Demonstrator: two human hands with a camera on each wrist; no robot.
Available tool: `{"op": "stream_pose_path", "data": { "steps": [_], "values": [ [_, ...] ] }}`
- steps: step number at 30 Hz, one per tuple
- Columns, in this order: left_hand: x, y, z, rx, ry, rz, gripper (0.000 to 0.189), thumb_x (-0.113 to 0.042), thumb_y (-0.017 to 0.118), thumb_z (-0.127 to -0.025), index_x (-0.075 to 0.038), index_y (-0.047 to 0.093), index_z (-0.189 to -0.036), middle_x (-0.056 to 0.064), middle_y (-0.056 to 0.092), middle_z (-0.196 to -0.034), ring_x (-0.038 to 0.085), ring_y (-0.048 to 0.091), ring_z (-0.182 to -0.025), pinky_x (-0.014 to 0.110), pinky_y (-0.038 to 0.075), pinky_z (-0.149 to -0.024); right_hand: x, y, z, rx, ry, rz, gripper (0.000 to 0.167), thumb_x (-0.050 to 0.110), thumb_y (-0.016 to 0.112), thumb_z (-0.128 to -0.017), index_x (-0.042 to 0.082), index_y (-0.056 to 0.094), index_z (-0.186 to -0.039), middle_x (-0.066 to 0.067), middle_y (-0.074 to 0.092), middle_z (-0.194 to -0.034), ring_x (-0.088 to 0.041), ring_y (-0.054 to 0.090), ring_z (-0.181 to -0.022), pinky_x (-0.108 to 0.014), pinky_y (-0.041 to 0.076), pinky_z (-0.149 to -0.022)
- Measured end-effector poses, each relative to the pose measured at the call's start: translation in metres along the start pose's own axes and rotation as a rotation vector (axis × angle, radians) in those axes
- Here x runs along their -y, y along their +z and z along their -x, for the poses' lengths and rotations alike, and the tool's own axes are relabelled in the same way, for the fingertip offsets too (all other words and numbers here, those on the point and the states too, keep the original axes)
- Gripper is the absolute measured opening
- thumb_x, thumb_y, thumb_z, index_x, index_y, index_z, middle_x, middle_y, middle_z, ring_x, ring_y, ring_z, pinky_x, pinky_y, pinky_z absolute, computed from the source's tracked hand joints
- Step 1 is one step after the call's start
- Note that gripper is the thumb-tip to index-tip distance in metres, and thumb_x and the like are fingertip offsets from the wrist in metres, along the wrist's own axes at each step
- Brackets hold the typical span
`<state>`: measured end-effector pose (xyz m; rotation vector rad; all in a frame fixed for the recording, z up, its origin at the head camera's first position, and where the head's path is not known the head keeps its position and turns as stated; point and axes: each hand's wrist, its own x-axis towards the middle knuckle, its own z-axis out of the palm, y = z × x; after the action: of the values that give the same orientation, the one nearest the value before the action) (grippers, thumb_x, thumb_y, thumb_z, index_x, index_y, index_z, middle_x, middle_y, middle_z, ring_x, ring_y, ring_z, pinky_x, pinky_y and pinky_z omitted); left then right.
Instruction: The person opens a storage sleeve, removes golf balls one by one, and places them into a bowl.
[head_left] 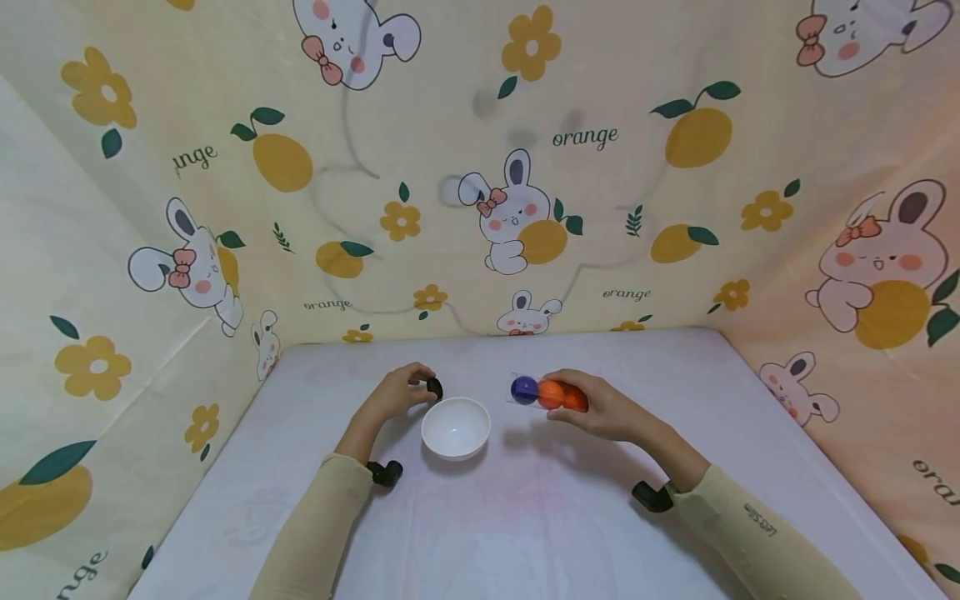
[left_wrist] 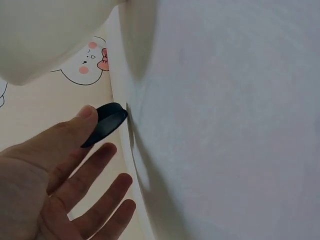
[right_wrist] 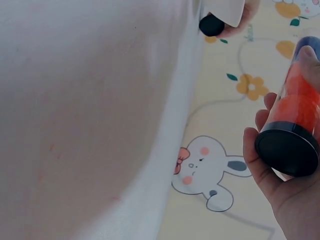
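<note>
My left hand [head_left: 393, 393] pinches a small round black lid [head_left: 435, 388] just behind and left of a white bowl [head_left: 456, 429]. In the left wrist view the lid [left_wrist: 107, 124] sits between thumb and forefinger, the other fingers spread. To the bowl's right, my right hand [head_left: 603, 406] grips a clear tube [right_wrist: 284, 95] lying sideways, its uncapped end towards the bowl. Inside it a blue-purple ball [head_left: 524, 390] is nearest that end, with orange balls [head_left: 551, 394] behind. A black cap [right_wrist: 286, 150] covers the tube's other end. The bowl's visible inside is plain white.
The table [head_left: 495, 533] has a pale cloth cover. A printed curtain [head_left: 450, 250] with rabbits and oranges rises along its back and sides. Black devices [head_left: 652, 497] are strapped at both wrists, by the beige sleeves.
</note>
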<state>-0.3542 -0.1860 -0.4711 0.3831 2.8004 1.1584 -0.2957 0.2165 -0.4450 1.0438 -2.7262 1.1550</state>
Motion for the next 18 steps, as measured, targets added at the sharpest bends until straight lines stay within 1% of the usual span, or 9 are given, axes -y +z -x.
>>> {"op": "stream_pose_path", "data": {
  "steps": [10, 14, 18],
  "values": [
    [-0.004, -0.002, 0.001, -0.004, -0.035, -0.046, 0.039, -0.016, 0.078, -0.100, -0.004, 0.067, -0.135, 0.020, 0.067, -0.141, 0.043, 0.059, -0.137, 0.059, 0.050, -0.113, 0.001, -0.001, 0.000, -0.009, 0.002, 0.016, 0.057, 0.033, 0.082, -0.097, 0.015, 0.061, -0.146, -0.008, 0.067, -0.139, -0.022, 0.064, -0.114, -0.042, 0.059, -0.101],
    [-0.005, -0.004, 0.001, -0.013, -0.066, -0.047, 0.038, -0.022, 0.075, -0.102, -0.005, 0.067, -0.136, 0.018, 0.067, -0.142, 0.040, 0.058, -0.138, 0.058, 0.049, -0.114, 0.003, -0.001, 0.000, -0.009, 0.002, 0.014, 0.056, 0.032, 0.083, -0.097, 0.014, 0.061, -0.146, -0.008, 0.067, -0.139, -0.022, 0.064, -0.114, -0.042, 0.059, -0.100],
    [-0.011, -0.005, 0.003, -0.035, -0.055, -0.068, 0.039, -0.028, 0.072, -0.105, -0.006, 0.067, -0.137, 0.019, 0.067, -0.142, 0.040, 0.059, -0.137, 0.058, 0.050, -0.114, 0.003, -0.002, 0.000, -0.012, 0.006, 0.027, 0.057, 0.033, 0.082, -0.098, 0.014, 0.061, -0.146, -0.008, 0.068, -0.139, -0.022, 0.064, -0.114, -0.042, 0.059, -0.100]
  ]
}}
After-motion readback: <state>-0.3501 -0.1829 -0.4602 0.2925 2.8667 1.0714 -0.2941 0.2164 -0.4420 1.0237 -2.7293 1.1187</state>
